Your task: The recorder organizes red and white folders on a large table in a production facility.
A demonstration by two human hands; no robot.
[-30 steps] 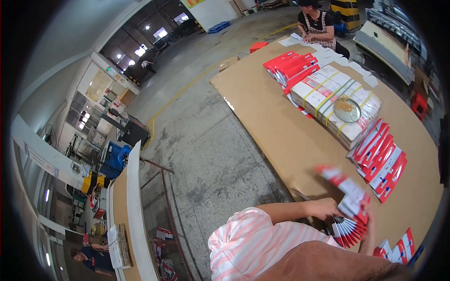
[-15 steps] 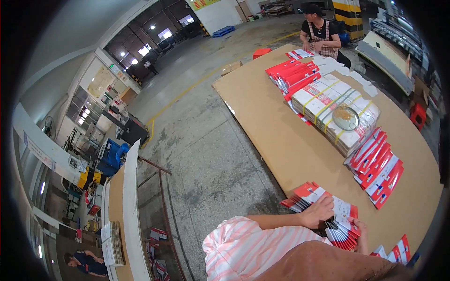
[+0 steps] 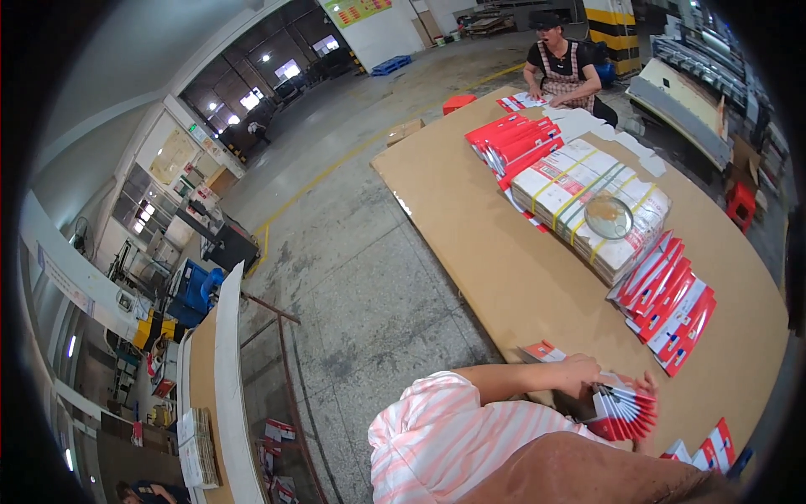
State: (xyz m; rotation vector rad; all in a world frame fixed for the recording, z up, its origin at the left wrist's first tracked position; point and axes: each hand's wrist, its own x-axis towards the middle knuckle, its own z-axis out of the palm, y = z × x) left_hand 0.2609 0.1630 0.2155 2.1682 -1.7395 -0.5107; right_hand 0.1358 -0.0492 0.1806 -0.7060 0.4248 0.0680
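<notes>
A fanned stack of red-and-white printed cards is between my hands at the table's near edge. My left hand grips the stack's upper left side with bent fingers. My right hand is closed around its right edge, a little smeared by motion. Just left of my left hand, an orange-red and white end of the cards sticks out. The undersides of both hands are hidden. Further up the table, a spread row of similar red-and-white cards lies beside a strapped bundle.
On the brown table stands the strapped white bundle with a round clear dish on top. Beyond lie more red cards. A co-worker handles cards at the far end. More cards lie near right.
The fanned cards have tilted up and spread, showing more of their red and white edges. My left hand has flattened over them. The co-worker's head and hands have moved.
</notes>
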